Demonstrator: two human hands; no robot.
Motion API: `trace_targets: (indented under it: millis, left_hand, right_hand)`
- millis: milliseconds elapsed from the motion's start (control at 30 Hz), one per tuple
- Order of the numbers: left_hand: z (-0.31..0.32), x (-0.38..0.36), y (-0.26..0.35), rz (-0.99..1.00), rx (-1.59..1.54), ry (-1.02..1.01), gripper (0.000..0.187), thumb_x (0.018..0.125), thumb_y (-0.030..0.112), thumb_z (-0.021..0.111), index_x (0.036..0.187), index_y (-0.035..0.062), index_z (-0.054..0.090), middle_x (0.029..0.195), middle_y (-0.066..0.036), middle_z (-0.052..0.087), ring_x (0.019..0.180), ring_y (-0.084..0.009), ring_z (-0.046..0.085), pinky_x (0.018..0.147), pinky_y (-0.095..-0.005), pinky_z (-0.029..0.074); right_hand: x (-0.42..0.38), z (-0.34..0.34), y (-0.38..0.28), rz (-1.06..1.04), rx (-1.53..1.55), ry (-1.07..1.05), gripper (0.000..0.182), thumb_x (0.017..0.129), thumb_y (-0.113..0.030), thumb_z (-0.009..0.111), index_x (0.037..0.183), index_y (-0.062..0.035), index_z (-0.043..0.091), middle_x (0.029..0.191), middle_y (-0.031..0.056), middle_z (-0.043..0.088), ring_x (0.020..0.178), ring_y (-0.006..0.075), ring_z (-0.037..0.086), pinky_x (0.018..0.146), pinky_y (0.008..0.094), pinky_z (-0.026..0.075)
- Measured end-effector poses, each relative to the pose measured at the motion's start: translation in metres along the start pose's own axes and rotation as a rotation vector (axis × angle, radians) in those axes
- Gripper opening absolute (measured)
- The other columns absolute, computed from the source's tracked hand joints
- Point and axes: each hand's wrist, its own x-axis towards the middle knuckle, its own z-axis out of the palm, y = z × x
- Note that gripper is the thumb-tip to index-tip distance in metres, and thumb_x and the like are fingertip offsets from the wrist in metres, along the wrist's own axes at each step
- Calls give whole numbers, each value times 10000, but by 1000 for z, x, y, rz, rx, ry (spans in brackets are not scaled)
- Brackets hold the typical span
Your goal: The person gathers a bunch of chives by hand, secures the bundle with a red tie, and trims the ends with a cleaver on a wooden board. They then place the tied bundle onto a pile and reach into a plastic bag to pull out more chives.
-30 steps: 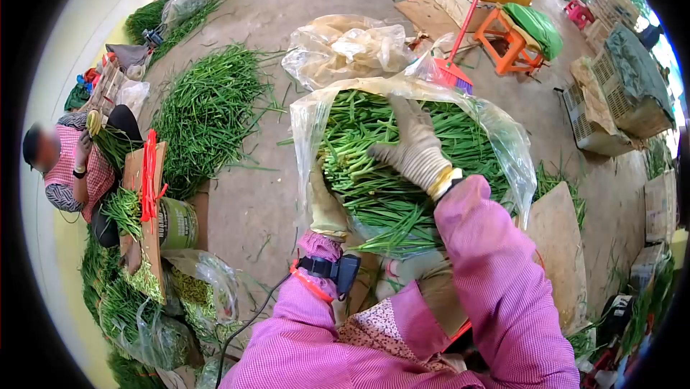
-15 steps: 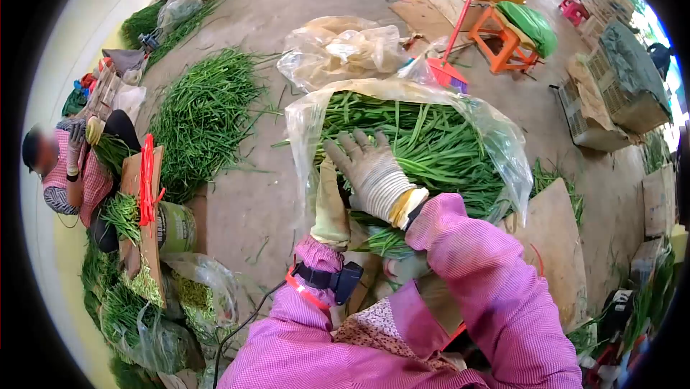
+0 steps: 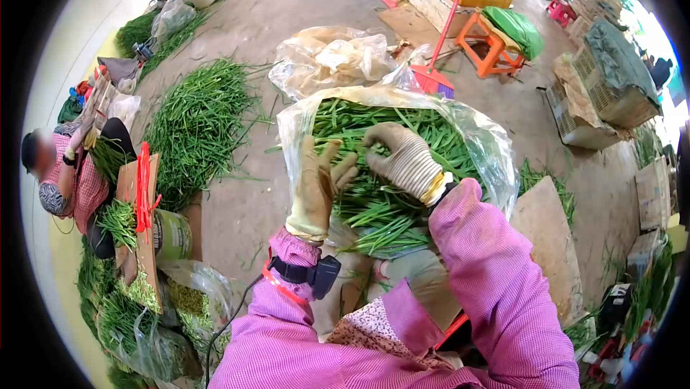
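Observation:
A clear plastic bag (image 3: 499, 152) lies open in front of me, filled with long green stalks (image 3: 388, 216). My left hand (image 3: 316, 188), in a dirty tan glove, is at the bag's left side, palm turned inward, its fingers apart and slightly bent. My right hand (image 3: 406, 159), in a grey glove with a ribbed cuff, is over the middle of the stalks. Its fingers curl down toward the thumb against the greens; whether stalks are between them is hard to make out.
Loose greens (image 3: 198, 130) lie in a heap at left, near a seated co-worker (image 3: 83, 180) beside a board (image 3: 136, 223). Crumpled plastic (image 3: 330, 58), a red broom (image 3: 433, 80) and an orange stool (image 3: 490, 47) stand beyond the bag. Cardboard (image 3: 548, 238) lies at right.
My left hand has risen and opened at the bag's left side. My right hand has gone from spread flat to curled, shifting a little right. The view has shifted slightly.

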Motion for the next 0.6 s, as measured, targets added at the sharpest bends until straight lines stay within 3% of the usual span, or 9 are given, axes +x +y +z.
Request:
trace_targets:
  millis: [33, 100, 167, 200, 400, 433, 500, 600]
  left_hand:
    - [0, 1, -2, 145, 117, 24, 708, 1009, 465, 399, 1537, 104, 95, 1472, -173, 370, 1233, -270, 501, 1004, -346, 425]
    - [3, 6, -12, 206, 230, 70, 699, 1006, 381, 448, 1537, 79, 109, 1502, -184, 330, 1294, -296, 448, 1057, -368, 383]
    - [6, 7, -31, 498, 772, -3, 745, 962, 286, 552, 1510, -14, 146, 1530, -233, 267, 1385, -340, 332, 1135, -399, 274]
    - [9, 1, -28, 495, 944, -41, 809, 901, 252, 640, 1499, -34, 177, 1523, -254, 267, 1416, -355, 275, 1150, -399, 239]
    - [21, -17, -48, 682, 1341, 9, 1145, 692, 397, 811, 1463, -115, 136, 1486, -331, 233, 1396, -453, 222, 1161, -461, 178]
    - [24, -15, -53, 681, 1343, 11, 1145, 692, 397, 811, 1463, -115, 136, 1486, -331, 233, 1396, -453, 222, 1161, -461, 178]
    - [34, -1, -69, 621, 1335, -22, 1207, 647, 405, 834, 1462, -117, 113, 1464, -347, 243, 1374, -479, 228, 1153, -476, 180]
    - [27, 48, -113, 291, 669, -141, 1158, 682, 247, 829, 1498, -16, 50, 1459, -281, 302, 1330, -385, 364, 1098, -463, 318]
  right_hand:
    - [-3, -8, -6, 101, 74, 66, 257, 762, -188, 688, 994, -95, 628, 977, 145, 646, 926, 330, 630, 838, 393, 506]
    - [0, -12, 6, 218, 143, 86, 289, 762, -187, 697, 1023, -96, 613, 1003, 142, 648, 940, 315, 635, 846, 383, 506]
    - [0, -14, 13, 184, 157, 139, 294, 771, -181, 701, 1035, -93, 604, 1013, 146, 649, 942, 307, 640, 849, 365, 505]
    - [0, -15, 14, 220, 185, 152, 287, 778, -177, 701, 1035, -92, 604, 1013, 146, 648, 935, 303, 644, 846, 359, 505]
    - [-2, -17, 22, 164, 244, 248, 272, 810, -146, 678, 1059, -78, 591, 882, 133, 650, 782, 212, 620, 767, 318, 505]
    - [-3, -16, 19, 164, 246, 247, 272, 810, -146, 678, 1059, -78, 591, 882, 133, 650, 782, 212, 620, 767, 318, 505]
    - [-5, -14, 12, 255, 351, 164, 229, 813, -44, 658, 1031, -34, 587, 944, 47, 612, 880, 118, 572, 831, 257, 474]
    - [-8, -8, 17, 78, 179, 93, 373, 804, -109, 721, 1148, -44, 592, 1053, 100, 623, 941, 177, 608, 860, 303, 494]
